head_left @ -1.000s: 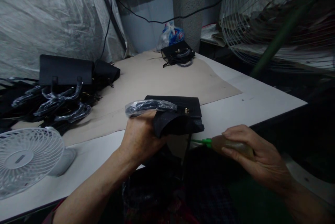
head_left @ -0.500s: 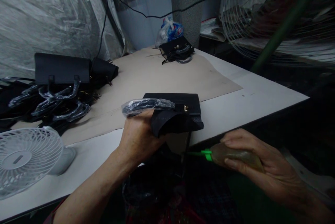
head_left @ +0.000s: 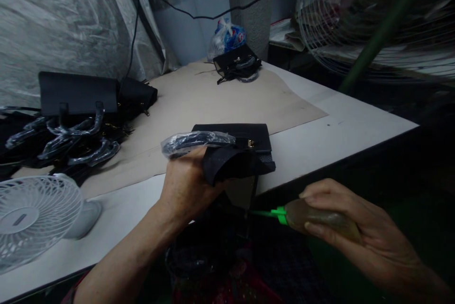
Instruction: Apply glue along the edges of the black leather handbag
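Note:
My left hand (head_left: 186, 185) is closed on a black handbag (head_left: 234, 129) at the near edge of the table, its fingers hidden beneath a dark flap. Clear plastic wraps the bag's handle (head_left: 197, 142), which arches over my knuckles, and a small gold clasp shows on the bag's front. In my right hand (head_left: 341, 214) is a squeeze bottle (head_left: 320, 218) of brownish liquid, lying on its side. Its green nozzle (head_left: 266, 212) points left, with the thin tip at the dark lower edge of the bag. Whether the tip touches is too dark to tell.
Several black handbags (head_left: 78, 93) with plastic-wrapped handles are piled at the left. A small white fan (head_left: 39, 218) stands in front of them. Another black bag (head_left: 236, 62) lies at the back on brown paper (head_left: 192, 100), near a tied plastic bag (head_left: 227, 38). A large wire-guarded fan (head_left: 355, 24) is at right.
The view has shifted slightly. My left hand keeps its hold on the handbag, and the squeeze bottle stays in my right hand with its nozzle at nearly the same spot.

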### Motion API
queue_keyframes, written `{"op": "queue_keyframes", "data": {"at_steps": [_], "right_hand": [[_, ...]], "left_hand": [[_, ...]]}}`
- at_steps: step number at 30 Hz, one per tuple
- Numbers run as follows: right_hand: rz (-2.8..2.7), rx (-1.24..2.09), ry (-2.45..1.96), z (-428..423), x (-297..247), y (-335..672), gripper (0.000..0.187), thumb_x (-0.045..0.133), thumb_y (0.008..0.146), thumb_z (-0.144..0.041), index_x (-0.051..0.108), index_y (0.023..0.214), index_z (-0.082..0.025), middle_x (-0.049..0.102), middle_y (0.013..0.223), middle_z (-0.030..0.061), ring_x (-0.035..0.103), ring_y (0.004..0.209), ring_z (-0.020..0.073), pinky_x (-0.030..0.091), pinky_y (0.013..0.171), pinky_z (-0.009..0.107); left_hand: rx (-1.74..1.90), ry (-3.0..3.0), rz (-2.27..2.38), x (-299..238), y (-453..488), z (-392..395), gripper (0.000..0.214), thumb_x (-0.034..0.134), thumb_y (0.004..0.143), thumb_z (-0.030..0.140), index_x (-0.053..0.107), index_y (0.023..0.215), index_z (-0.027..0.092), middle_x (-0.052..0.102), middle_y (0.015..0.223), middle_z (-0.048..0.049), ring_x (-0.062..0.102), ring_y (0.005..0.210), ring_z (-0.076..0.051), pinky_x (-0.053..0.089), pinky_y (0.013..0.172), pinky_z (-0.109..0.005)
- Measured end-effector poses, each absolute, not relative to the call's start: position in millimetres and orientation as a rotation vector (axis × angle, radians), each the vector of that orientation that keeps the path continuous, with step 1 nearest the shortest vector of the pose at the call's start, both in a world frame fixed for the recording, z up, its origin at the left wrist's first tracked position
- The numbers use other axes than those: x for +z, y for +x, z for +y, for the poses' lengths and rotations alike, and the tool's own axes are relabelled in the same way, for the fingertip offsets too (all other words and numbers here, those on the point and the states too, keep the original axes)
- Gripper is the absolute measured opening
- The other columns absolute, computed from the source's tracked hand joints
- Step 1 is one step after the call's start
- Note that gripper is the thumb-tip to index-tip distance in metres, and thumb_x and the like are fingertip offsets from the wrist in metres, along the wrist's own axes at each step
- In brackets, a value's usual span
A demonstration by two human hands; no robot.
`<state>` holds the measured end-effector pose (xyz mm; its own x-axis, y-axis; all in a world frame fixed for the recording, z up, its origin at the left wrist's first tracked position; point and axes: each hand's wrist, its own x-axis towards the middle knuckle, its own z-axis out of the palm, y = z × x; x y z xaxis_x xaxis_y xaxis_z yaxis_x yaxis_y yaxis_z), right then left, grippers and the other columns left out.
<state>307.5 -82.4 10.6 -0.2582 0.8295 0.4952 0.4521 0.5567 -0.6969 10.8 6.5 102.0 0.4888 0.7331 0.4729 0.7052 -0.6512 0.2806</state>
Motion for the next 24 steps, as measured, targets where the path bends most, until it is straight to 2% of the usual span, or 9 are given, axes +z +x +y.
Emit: {"op": "queue_keyframes", "data": {"at_steps": [3,12,16,24], "right_hand": [[-1.891,0.445,-1.093,-84.0,6.4,308.1,0.021,0.066,0.102,-0.023,0.061,0.122,-0.028,0.065,0.111,0.0079,0.069,0.093,0.0236,0.059,0.072,0.034],[-1.924,0.257,-1.066,-75.6,8.4,306.6,0.025,0.066,0.102,-0.022,0.06,0.125,-0.028,0.065,0.111,0.0088,0.068,0.094,0.0257,0.057,0.075,0.038],[-1.97,0.417,-0.987,-75.1,8.4,308.9,0.026,0.064,0.102,-0.02,0.06,0.126,-0.028,0.066,0.112,0.0085,0.069,0.094,0.0235,0.059,0.071,0.033],[-1.946,0.595,-0.959,-83.1,17.2,311.0,0.018,0.066,0.103,-0.025,0.063,0.12,-0.027,0.067,0.111,0.0058,0.071,0.094,0.0188,0.06,0.07,0.024]], "left_hand": [[0.887,2.684,1.291,102.4,11.3,6.7,0.01,0.067,0.078,0.018,0.069,0.087,0.018,0.075,0.087,-0.0033,0.072,0.08,-0.024,0.055,0.067,-0.032],[0.901,2.715,1.266,103.3,13.0,7.6,0.019,0.066,0.077,0.015,0.073,0.094,0.017,0.077,0.095,-0.0055,0.074,0.089,-0.026,0.06,0.076,-0.035],[0.917,2.694,1.256,101.4,12.2,7.5,0.023,0.064,0.079,0.016,0.075,0.099,0.017,0.077,0.098,-0.0065,0.074,0.092,-0.026,0.061,0.079,-0.035],[0.942,2.7,1.274,101.1,11.5,5.4,0.015,0.065,0.08,0.021,0.074,0.091,0.015,0.075,0.086,-0.006,0.072,0.079,-0.025,0.058,0.069,-0.034]]}}
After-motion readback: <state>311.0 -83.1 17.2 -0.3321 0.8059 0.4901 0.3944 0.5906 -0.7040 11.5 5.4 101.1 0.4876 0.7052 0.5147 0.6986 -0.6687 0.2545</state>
